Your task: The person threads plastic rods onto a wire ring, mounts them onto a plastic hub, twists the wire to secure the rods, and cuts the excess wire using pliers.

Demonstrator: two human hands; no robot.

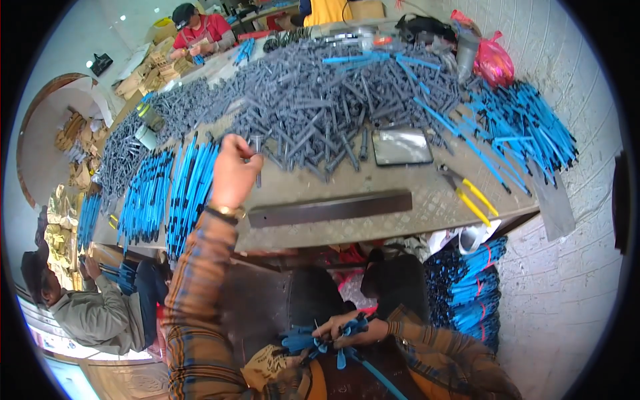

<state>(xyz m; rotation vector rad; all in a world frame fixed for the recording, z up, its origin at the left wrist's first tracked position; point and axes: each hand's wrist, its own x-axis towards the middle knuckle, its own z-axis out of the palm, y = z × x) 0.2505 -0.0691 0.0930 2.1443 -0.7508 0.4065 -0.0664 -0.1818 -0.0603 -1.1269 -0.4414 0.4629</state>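
My left hand (235,175), a gold-toned watch or bracelet at its wrist, reaches over the table with its fingers pinched. A slim grey plastic peg (258,145) stands out at the fingertips and appears held between them. Just beyond lies a large heap of similar grey pegs (300,100). Above my lap, my right hand (350,330) is closed round a bunch of thin blue strips (300,340) with dark ends; one long strip (380,379) trails to the lower right. Rows of blue strips with black ends (190,193) lie beside my left hand.
On the table (320,183) are a dark bar (330,209), a flat dark-framed phone-like slab (402,147) and yellow-handled pliers (470,193). More blue strips (523,127) lie at right; tied bundles (477,293) stack below. Co-workers sit at far left (100,310) and across (203,30).
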